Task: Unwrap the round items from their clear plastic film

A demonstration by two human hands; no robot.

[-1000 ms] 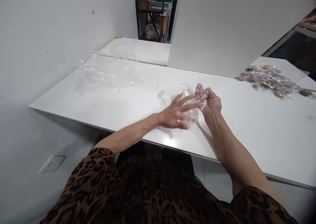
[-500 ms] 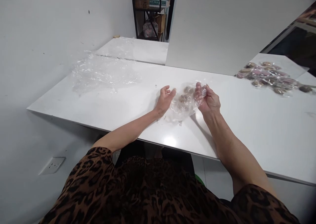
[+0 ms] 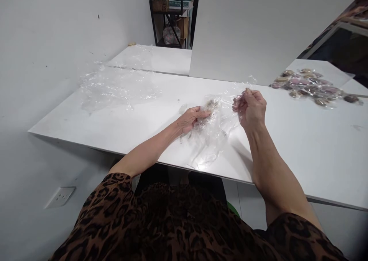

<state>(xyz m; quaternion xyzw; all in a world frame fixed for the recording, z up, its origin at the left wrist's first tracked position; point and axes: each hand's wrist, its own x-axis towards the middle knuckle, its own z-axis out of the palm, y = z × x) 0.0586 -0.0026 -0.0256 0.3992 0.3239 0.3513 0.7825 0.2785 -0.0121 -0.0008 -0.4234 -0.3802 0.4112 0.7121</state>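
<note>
Between my hands, over the white table [image 3: 161, 119], a sheet of clear plastic wrap [image 3: 211, 138] is stretched, its lower end trailing toward the near edge. My left hand [image 3: 194, 119] is closed around a brownish lump [image 3: 212, 105] covered by the wrap, thumb on top. What the lump is I cannot make out. My right hand [image 3: 249, 105] pinches the wrap on the other side and holds it up off the tabletop. Small dark crumbs lie near my left hand.
Crumpled clear plastic [image 3: 115, 90] spreads over the table's left part. Several wrapped brown and pinkish pieces [image 3: 313, 85] lie at the right. A white panel [image 3: 238, 30] stands behind the table. A black shelf rack [image 3: 168, 13] with boxes is at the back.
My left hand has gone from open beside the wrapped brown pieces to gripping them. My right hand has moved right and slightly up, pulling the wrap out wider.
</note>
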